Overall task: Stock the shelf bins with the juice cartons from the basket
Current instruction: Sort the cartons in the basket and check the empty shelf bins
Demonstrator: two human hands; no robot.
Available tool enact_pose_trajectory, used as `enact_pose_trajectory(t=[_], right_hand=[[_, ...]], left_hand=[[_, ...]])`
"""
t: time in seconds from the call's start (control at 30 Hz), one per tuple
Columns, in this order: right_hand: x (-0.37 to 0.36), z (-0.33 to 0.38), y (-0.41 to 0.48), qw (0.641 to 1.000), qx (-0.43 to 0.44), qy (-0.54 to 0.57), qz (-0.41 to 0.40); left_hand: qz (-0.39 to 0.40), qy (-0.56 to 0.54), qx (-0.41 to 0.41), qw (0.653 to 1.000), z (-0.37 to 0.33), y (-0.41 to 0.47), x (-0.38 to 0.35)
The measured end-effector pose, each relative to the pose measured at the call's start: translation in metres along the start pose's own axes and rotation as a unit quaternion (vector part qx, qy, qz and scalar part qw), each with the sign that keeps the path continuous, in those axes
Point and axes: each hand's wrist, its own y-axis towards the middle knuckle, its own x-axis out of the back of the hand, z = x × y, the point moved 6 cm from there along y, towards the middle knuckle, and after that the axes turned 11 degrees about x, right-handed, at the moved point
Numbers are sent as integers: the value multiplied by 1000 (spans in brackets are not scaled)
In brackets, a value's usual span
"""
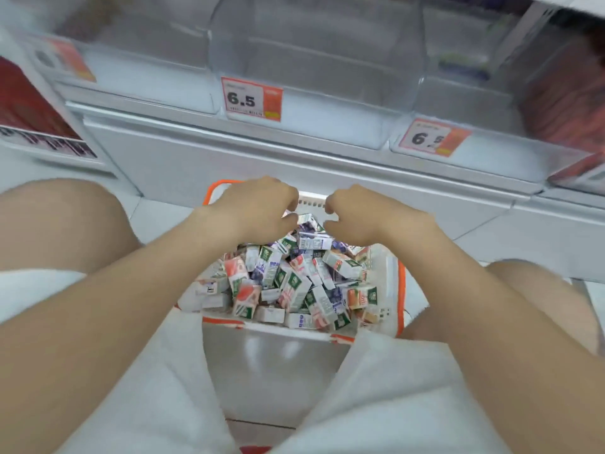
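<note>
Juice cartons (pixel 294 283) heaped in basket (pixel 401 290) | floor, under clear shelf bins (pixel 314 60) | hands curled, grip unclear

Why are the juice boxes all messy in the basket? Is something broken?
Nothing looks broken or spilled. The juice cartons just lie jumbled at all angles in the basket, while the clear shelf bins above look empty.
</note>
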Motion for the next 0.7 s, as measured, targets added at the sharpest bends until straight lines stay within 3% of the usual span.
enact_pose_trajectory(t=[0.17, 0.27, 0.4, 0.57, 0.7], right_hand=[[-11, -5, -22, 997, -13, -29, 77], [-11, -1, -18, 998, 12, -6, 64], [-25, -8, 11, 991, 5, -42, 128], [3, -10, 59, 994, 71, -1, 85], [1, -43, 74, 996, 56, -31, 55]], left_hand=[[6, 10, 9, 1000, 6, 0, -4], [1, 21, 9, 1000, 6, 18, -7], [60, 80, 33, 994, 16, 60, -36], [132, 91, 34, 986, 35, 103, -72], [154, 123, 11, 980, 48, 111, -98]])
